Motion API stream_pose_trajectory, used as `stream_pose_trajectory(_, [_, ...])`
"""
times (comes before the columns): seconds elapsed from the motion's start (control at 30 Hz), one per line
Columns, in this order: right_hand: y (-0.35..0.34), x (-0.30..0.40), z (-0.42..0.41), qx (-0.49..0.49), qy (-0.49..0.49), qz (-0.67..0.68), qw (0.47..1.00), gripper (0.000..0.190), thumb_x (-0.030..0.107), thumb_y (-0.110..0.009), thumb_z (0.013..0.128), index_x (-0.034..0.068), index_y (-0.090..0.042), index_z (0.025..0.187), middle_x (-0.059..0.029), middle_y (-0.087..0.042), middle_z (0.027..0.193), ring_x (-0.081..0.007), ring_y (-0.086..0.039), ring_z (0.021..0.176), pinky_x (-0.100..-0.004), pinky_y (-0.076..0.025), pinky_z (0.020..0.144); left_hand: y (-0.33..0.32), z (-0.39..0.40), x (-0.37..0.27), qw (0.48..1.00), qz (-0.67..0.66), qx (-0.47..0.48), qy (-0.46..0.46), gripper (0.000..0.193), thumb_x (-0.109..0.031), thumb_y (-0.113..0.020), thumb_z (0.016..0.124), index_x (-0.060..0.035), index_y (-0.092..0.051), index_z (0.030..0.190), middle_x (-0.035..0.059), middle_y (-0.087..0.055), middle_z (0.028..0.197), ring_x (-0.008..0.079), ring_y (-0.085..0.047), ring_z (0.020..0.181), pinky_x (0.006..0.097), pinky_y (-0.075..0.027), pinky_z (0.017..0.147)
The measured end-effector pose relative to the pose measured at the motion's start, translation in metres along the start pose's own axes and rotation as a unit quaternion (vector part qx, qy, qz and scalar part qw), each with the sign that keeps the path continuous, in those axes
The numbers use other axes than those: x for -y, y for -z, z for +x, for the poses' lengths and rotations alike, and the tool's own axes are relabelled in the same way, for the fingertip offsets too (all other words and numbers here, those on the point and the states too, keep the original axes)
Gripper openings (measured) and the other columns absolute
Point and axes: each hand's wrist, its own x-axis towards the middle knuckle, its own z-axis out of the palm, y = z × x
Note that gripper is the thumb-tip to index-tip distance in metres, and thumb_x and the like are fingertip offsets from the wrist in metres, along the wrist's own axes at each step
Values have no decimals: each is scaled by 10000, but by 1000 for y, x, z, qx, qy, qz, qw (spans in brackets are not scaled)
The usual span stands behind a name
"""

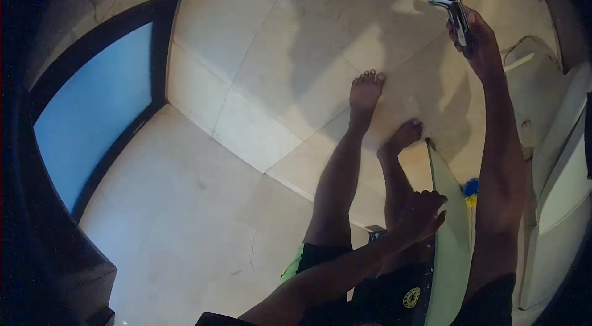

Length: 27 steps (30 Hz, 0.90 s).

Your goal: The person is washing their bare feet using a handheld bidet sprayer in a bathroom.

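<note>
My right hand (481, 41) is raised at the upper right, its fingers wrapped around a chrome handheld sprayer (455, 10). The angled spray head points toward the upper left, and no water is visible coming from it. Lower down, my left hand (418, 217) hovers over my thigh with its fingers half curled and the thumb apart. It holds nothing visible. Its fingertips overlap the edge of a pale green glass panel (448, 252) in the picture; whether they touch it I cannot tell. My bare feet stand on the tiled floor (323, 76).
A dark frame with a bluish pane (97, 108) is at the left, beside a pale wall (185, 215). Behind the glass panel shows a blue and yellow object (471, 187), partly hidden. Pale fixtures (562, 192) stand at the far right, near a thin hose-like line (527, 38).
</note>
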Motion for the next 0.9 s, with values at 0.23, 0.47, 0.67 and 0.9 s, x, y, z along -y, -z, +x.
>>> stream_pose_trajectory(0.23, [30,-1,-23,-32,47,45,997,374,319,-503,915,53,-514,1177,-108,-635,879,-107,-549,640,-192,-390,491,-5,-4,5,1000,19,7,0,286,-183,-578,780,-51,-559,1032,117,-568,921,277,-546,864,394,-416,777])
stream_pose_trajectory(0.47, [42,-2,-29,-63,86,82,991,373,322,-506,912,54,-496,1172,-100,-634,868,-103,-547,625,-192,-392,482,-4,-1,9,999,39,15,6,282,-186,-571,787,-55,-565,1037,114,-576,921,276,-555,864,392,-430,777])
stream_pose_trajectory(0.67, [47,13,-41,-60,74,72,993,350,324,-505,912,60,-502,1141,-96,-634,869,-98,-539,608,-189,-387,472,0,2,8,998,53,18,5,280,-188,-565,793,-58,-571,1041,111,-583,922,275,-562,864,390,-441,777])
stream_pose_trajectory(0.9, [50,18,-41,-102,87,88,987,338,326,-498,920,65,-506,1135,-86,-631,869,-95,-529,599,-188,-379,467,7,7,8,997,76,24,6,278,-191,-559,800,-62,-578,1045,107,-592,923,274,-571,864,388,-455,777])
